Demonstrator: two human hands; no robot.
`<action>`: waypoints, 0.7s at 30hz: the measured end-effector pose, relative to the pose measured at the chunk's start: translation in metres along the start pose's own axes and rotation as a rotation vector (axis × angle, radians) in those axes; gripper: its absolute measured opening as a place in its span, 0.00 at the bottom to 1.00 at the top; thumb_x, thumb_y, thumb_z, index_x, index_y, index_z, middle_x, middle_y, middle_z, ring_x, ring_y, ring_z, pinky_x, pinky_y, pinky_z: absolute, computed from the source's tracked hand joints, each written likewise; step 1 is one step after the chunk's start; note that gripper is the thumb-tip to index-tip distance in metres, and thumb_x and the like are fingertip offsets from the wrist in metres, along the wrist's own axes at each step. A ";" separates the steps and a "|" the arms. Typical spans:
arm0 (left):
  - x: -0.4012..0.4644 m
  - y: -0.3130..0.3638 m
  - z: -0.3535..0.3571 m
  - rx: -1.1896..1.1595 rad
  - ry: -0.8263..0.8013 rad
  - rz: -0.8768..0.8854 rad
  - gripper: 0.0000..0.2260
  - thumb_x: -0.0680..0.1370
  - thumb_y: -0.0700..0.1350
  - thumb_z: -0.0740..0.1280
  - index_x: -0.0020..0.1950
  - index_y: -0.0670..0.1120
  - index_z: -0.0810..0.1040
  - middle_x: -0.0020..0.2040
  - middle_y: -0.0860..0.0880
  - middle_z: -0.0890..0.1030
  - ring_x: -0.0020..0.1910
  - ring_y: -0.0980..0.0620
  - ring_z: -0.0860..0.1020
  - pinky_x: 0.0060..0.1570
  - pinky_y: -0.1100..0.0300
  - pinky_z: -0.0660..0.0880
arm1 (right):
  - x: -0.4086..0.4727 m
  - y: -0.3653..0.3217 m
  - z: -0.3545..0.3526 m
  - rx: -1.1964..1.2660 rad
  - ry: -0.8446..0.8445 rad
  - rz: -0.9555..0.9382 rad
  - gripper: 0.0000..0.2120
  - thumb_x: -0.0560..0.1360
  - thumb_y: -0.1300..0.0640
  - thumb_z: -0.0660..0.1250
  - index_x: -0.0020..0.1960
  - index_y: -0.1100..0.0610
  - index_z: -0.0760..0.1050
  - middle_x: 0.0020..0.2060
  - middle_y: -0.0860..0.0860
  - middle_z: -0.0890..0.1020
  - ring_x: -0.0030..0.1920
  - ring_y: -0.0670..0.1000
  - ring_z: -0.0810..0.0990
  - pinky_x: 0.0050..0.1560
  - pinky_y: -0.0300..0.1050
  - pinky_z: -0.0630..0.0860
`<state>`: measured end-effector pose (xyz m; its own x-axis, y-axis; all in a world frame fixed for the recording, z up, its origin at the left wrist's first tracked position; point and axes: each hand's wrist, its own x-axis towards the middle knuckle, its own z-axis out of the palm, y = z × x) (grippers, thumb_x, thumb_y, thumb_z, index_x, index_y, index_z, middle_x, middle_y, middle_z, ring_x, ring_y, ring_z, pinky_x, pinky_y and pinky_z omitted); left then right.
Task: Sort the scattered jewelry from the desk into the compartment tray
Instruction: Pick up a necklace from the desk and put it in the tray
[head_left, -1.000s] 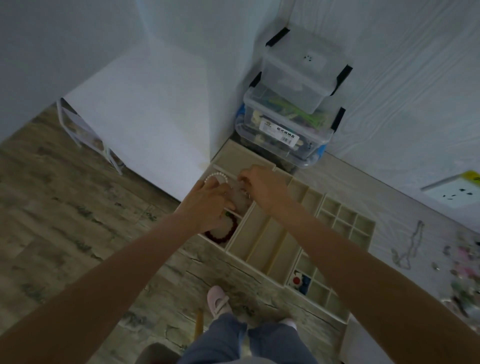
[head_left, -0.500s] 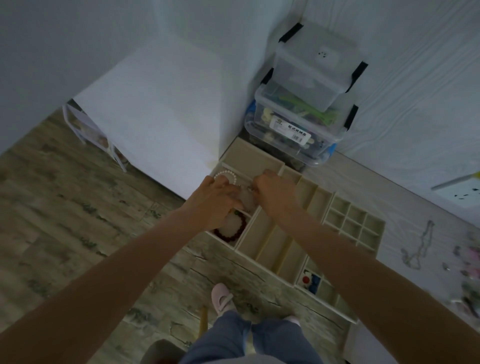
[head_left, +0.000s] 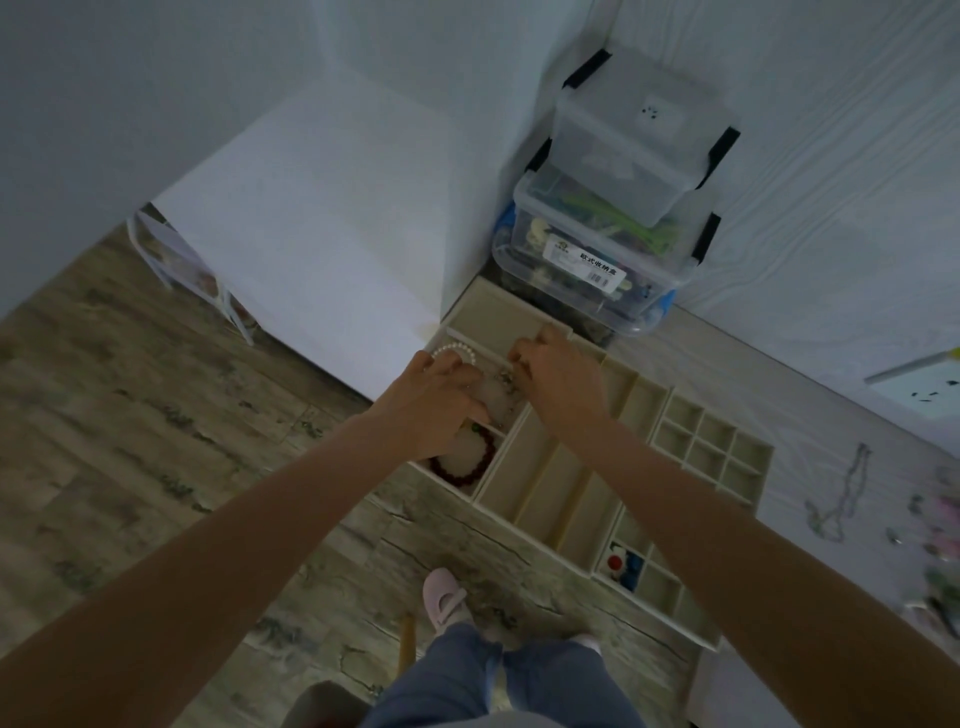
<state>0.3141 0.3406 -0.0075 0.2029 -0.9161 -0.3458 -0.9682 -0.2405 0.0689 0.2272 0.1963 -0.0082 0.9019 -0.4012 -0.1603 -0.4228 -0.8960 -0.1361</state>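
Both hands meet over the tray's (head_left: 545, 486) far-left compartments; the right hand (head_left: 558, 376) apparently pinches a small chain (head_left: 506, 378), the left hand (head_left: 441, 402) curled beside a pearl bracelet (head_left: 457, 349). The chain could snag and tangle there.

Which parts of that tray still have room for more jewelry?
Free: the long slots between the dark red bracelet and the small-cell grid; also the far compartment by the storage boxes. Crowded: where both hands work beside the pearl bracelet.

A beige compartment tray (head_left: 587, 478) holds a pearl bracelet (head_left: 454, 351) and dark red bead bracelet (head_left: 470, 467) at its left end.
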 end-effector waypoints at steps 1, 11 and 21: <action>0.000 0.000 0.000 -0.004 0.002 0.000 0.19 0.78 0.45 0.58 0.66 0.63 0.71 0.75 0.53 0.58 0.72 0.48 0.56 0.64 0.53 0.57 | -0.002 0.001 0.000 -0.008 -0.031 -0.036 0.12 0.80 0.55 0.58 0.59 0.53 0.76 0.55 0.53 0.72 0.47 0.55 0.79 0.40 0.45 0.73; 0.001 0.001 -0.005 -0.009 -0.018 0.004 0.20 0.78 0.45 0.58 0.66 0.63 0.70 0.75 0.53 0.59 0.72 0.48 0.57 0.64 0.54 0.57 | -0.003 0.000 0.005 -0.149 -0.166 -0.028 0.11 0.78 0.58 0.61 0.56 0.58 0.78 0.55 0.55 0.71 0.47 0.56 0.79 0.38 0.44 0.69; 0.002 0.007 -0.008 0.016 -0.034 -0.018 0.20 0.76 0.44 0.59 0.67 0.59 0.70 0.75 0.52 0.60 0.71 0.47 0.58 0.62 0.53 0.58 | -0.002 0.000 0.003 -0.060 -0.177 0.019 0.11 0.76 0.54 0.64 0.54 0.58 0.78 0.53 0.55 0.73 0.48 0.58 0.79 0.43 0.47 0.75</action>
<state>0.3085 0.3344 0.0001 0.2159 -0.9002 -0.3782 -0.9667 -0.2517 0.0473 0.2253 0.1975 -0.0114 0.8615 -0.3834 -0.3328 -0.4292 -0.9002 -0.0739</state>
